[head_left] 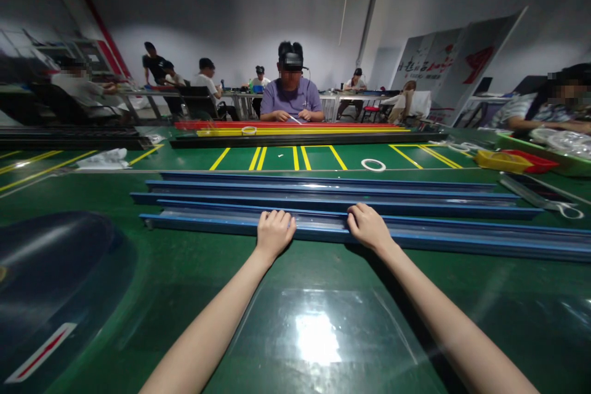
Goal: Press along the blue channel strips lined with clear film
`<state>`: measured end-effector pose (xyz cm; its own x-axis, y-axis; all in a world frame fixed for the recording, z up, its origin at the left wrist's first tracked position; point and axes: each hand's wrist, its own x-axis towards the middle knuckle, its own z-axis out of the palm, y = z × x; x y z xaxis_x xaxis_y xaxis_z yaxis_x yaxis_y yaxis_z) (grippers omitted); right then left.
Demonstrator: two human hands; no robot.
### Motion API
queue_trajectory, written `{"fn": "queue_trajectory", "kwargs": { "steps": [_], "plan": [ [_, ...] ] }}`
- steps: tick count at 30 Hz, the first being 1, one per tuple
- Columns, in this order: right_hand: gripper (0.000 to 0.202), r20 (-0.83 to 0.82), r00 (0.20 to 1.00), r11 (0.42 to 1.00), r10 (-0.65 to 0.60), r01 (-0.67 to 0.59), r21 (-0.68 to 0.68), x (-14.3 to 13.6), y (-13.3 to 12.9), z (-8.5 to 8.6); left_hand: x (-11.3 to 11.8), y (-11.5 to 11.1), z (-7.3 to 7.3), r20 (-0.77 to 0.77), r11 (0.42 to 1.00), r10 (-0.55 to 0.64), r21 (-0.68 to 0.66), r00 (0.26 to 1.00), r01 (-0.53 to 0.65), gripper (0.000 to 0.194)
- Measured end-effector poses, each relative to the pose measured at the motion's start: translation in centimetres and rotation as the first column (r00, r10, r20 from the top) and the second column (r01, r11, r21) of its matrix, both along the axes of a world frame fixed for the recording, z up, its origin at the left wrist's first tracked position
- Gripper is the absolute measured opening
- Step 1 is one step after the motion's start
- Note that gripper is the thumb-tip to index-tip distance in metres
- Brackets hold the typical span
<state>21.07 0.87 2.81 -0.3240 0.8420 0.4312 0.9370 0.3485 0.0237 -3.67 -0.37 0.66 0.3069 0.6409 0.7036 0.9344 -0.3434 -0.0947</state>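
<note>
The tabletop [323,271] reflects a bright light in front of the forearms. The left hand [276,233] and right hand [368,228] are set apart on the front rail [321,232], a blue channel lying lengthwise across the tabletop. The fingers of both hands are curled over the front rail, gripping it. Further blue rails [415,209] lie just behind. Beyond them are a white ring [375,169], then black [300,140], yellow and red rails. A seated co-worker [290,97] faces the tabletop.
</note>
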Motion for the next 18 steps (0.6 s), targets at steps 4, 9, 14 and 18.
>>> {"fn": "queue_trajectory", "kwargs": {
  "steps": [4, 9, 14, 18],
  "plan": [
    [0.026, -0.018, 1.0, 1.0, -0.003, 0.003, 0.002, 2.5, 0.2, -0.3, 0.0, 0.0, -0.1, -0.003, 1.0, -0.013, -0.007, 1.0, 0.013, 0.029],
    [0.025, -0.055, 0.998, 1.0, 0.001, -0.001, 0.0, 4.0, 0.4, -0.3, 0.1, -0.1, 0.0, -0.031, 0.996, -0.071, -0.051, 0.997, 0.07, 0.028],
    [0.024, -0.086, 0.996, 1.0, 0.004, -0.006, -0.024, 4.0, 0.3, -0.2, -0.1, 0.0, 0.0, -0.024, 0.986, -0.136, -0.102, 0.99, 0.133, 0.029],
    [0.024, -0.104, 0.995, 1.0, -0.003, 0.0, -0.03, 3.9, 0.3, -0.2, -0.6, 0.3, -0.1, -0.04, 0.969, -0.198, -0.161, 0.979, 0.189, 0.033]
  ]
}}
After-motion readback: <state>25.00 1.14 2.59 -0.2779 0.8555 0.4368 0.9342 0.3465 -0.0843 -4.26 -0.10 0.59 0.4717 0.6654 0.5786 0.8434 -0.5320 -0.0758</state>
